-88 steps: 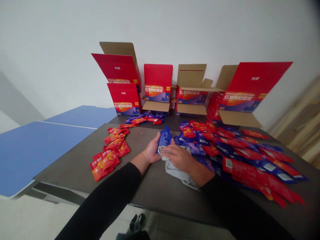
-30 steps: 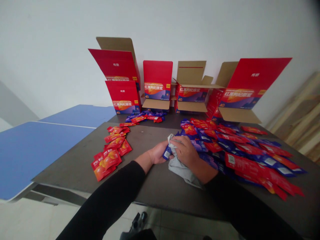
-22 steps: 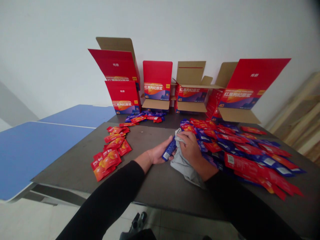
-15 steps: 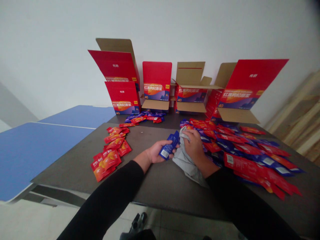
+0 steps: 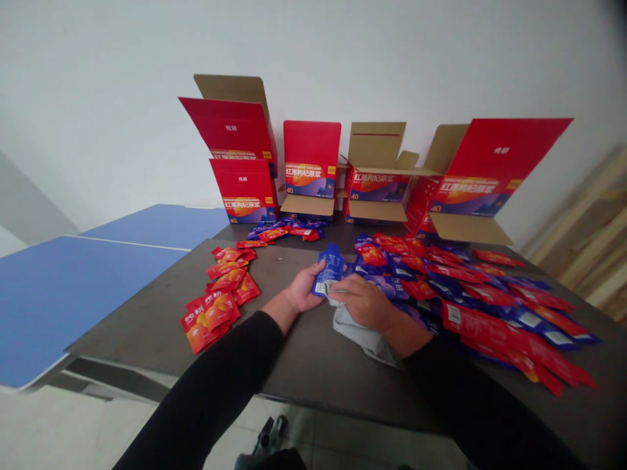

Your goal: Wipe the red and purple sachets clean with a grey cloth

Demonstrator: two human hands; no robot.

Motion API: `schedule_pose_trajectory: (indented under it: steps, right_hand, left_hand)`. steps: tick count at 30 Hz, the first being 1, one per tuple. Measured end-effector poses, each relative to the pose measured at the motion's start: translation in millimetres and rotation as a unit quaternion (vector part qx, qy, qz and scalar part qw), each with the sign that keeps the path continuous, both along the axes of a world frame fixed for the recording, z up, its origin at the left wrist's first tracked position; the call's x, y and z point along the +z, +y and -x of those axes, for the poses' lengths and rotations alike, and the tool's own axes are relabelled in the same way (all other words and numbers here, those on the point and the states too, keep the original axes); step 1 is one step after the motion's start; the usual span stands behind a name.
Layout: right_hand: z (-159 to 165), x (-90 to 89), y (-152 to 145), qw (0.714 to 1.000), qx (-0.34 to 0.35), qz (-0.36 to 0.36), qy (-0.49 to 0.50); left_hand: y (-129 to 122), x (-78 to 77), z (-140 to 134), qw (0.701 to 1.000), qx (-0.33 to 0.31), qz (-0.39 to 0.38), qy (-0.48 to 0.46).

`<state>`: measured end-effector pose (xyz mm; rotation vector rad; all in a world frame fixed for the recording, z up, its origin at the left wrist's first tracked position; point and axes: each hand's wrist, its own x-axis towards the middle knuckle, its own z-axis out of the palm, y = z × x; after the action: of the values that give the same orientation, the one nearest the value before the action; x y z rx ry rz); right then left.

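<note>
Table [image 5: 313, 372], near edge crossed by both sleeves [image 5: 210, 385]. Left hand [image 5: 304, 287] grips pouch [image 5: 329, 266]; cloth [image 5: 360, 334] bunched in right hand [image 5: 365, 300] hides pouch's lower corner.

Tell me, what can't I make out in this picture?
All in the head view:
- The back of the blue pouch: hidden by the left hand.
- The pouch's lower corner: covered by the gray cloth and right hand.
- Its fine print: too small and blurred.
- The insides of the boxes: hidden by their panels and flaps.
- The bottom of the right-hand heap: buried under upper packets.
- The blue table: cut off by the left edge.
</note>
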<state>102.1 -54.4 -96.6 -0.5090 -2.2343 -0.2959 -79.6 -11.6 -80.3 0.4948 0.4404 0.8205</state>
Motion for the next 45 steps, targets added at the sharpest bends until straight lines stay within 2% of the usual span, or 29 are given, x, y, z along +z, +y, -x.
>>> schedule_pose_trajectory:
  steps: [5,10,16,20,24,28,32,38,41,45]
  right_hand:
    - [-12,-4.3,10,0.994,-0.084,0.036,0.051]
    - [-21,-9.5,19,0.977,-0.179,0.075,0.093]
    - [-30,-10.8,27,0.965,-0.216,0.062,0.132]
    - [-33,-10.2,29,0.956,-0.242,0.051,0.16]
    - [-33,-10.0,29,0.954,-0.24,0.051,0.175]
    - [-32,-10.3,28,0.955,-0.233,0.048,0.178]
    - [-32,-10.3,27,0.955,-0.23,0.056,0.177]
    - [-29,-7.6,25,0.954,-0.229,0.048,0.188]
    - [-26,-6.5,22,0.961,-0.206,0.042,0.179]
    - [-17,-6.3,14,0.985,-0.117,0.046,0.116]
  left_hand:
    - [-4,-2.3,-2,0.999,-0.031,-0.022,0.011]
    - [-7,-5.3,1,0.996,-0.059,-0.047,0.042]
    - [-6,-6.5,5,0.987,-0.137,-0.059,0.055]
    - [-4,-2.3,7,0.987,-0.15,-0.033,0.04]
    - [-2,3.3,8,0.994,-0.108,0.007,0.004]
    - [0,5.5,9,0.999,-0.015,0.024,-0.038]
    - [4,6.6,6,0.995,0.081,0.049,-0.014]
    - [9,7.3,0,0.98,0.19,0.051,0.018]
    - [9,5.2,0,0.978,0.205,0.033,0.023]
    - [6,3.0,-1,0.989,0.146,-0.013,0.013]
